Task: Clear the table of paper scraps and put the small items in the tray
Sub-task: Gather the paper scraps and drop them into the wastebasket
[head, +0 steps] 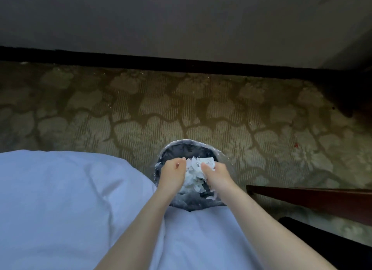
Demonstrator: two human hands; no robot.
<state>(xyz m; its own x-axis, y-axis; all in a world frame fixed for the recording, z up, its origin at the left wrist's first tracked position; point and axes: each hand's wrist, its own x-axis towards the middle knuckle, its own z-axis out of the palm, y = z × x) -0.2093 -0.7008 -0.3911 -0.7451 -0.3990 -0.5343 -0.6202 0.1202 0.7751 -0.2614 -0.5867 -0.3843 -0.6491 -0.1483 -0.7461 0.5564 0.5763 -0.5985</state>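
White paper scraps [192,172] sit bunched in a loose wad between the person's two hands, directly above the open mouth of a small round bin [181,151]. The left hand [172,169] closes on the wad from its left side, fingers curled inward with their tips against the paper. The right hand [216,175] takes the other side, its thumb laid along the edge of the scraps and the remaining fingers folded round them, mostly hidden under the paper. One flatter, larger piece sticks out at the far end of the bundle, just past the right thumb. More pale shreds show lower down inside the bin, between the two wrists. The bin has a dark interior, and a clear, crinkled plastic liner [189,141] is folded over its rim. It stands on a carpet [261,119] patterned with tan leaf shapes on brown. Both forearms are bare and reach forward over pale bluish-white fabric [60,189], which fills the lower left and covers the near edge of the bin. To the right, near the bin but apart from it, runs the edge of dark reddish wooden furniture [312,199]. Beyond the carpet a black skirting board [181,65] runs below a grey wall [181,18]
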